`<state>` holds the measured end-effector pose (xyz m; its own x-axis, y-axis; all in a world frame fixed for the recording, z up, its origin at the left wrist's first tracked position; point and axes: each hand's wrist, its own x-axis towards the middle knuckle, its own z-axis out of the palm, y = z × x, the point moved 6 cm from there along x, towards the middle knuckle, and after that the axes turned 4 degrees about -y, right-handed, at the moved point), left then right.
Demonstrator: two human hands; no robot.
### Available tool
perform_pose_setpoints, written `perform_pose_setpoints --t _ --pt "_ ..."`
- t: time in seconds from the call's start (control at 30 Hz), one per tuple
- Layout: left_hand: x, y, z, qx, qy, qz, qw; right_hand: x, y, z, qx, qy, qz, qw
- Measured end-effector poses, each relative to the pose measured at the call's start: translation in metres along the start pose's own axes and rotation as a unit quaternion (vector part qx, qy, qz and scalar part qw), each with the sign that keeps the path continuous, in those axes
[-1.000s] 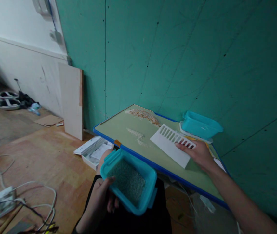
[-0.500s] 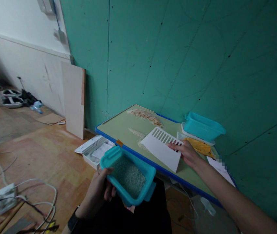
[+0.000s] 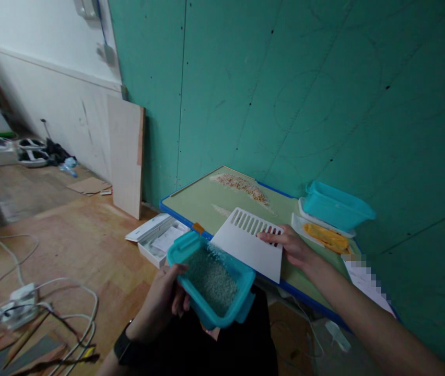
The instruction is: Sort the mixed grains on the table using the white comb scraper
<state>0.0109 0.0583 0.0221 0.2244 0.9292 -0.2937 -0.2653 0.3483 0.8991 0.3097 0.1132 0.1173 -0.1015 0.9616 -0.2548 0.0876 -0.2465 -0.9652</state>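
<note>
My left hand (image 3: 172, 292) is closed on the rim of a teal plastic container (image 3: 242, 300), held just below the table's front edge. Pale grains (image 3: 217, 284) lie in it, and some are falling past its far rim. My right hand (image 3: 289, 245) grips a white slotted board (image 3: 248, 248) by its slotted end, thumb over the slots. The board's left edge hangs over the container's far side. On the green tabletop (image 3: 195, 196), a thin streak of pale grains (image 3: 221, 210) lies behind the board. Farther back is a heap of pale and orange-brown grains (image 3: 242, 186).
At the table's right stand a second teal container (image 3: 338, 203), a yellow cloth (image 3: 328, 237) and paper sheets (image 3: 367, 282). An open white box (image 3: 157, 243) sits on the floor left of the table. Cables and a power strip (image 3: 19, 303) lie at lower left. A panel (image 3: 126, 156) leans on the wall.
The white board has come left and toward me, over the table edge and the container's far rim. Part of the thin grain streak is gone from the tabletop, and grains now fall into the container.
</note>
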Motion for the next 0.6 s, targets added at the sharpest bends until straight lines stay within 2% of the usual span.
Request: perform_pose_setpoints --t 0.13,0.3,0.4,0.5,0.6 --pt "-0.004 0.003 -0.004 -0.004 0.000 -0.008 1.000 -0.005 -0.010 -0.009 0.019 0.033 -0.016 0.999" --pt "-0.010 0.007 -0.020 0.016 -0.002 -0.020 1.000 -0.020 -0.022 -0.056 0.018 0.144 -0.057 0.988" --pt "-0.007 0.010 -0.029 0.024 0.001 -0.007 1.000 -0.026 -0.019 -0.076 -0.006 0.176 -0.072 0.982" --pt "-0.003 0.013 -0.031 0.014 0.007 -0.001 1.000 -0.024 -0.013 -0.079 -0.024 0.176 -0.082 0.981" --pt "-0.002 0.017 -0.027 -0.003 0.019 0.003 1.000 -0.013 -0.013 -0.070 -0.027 0.163 -0.082 0.983"
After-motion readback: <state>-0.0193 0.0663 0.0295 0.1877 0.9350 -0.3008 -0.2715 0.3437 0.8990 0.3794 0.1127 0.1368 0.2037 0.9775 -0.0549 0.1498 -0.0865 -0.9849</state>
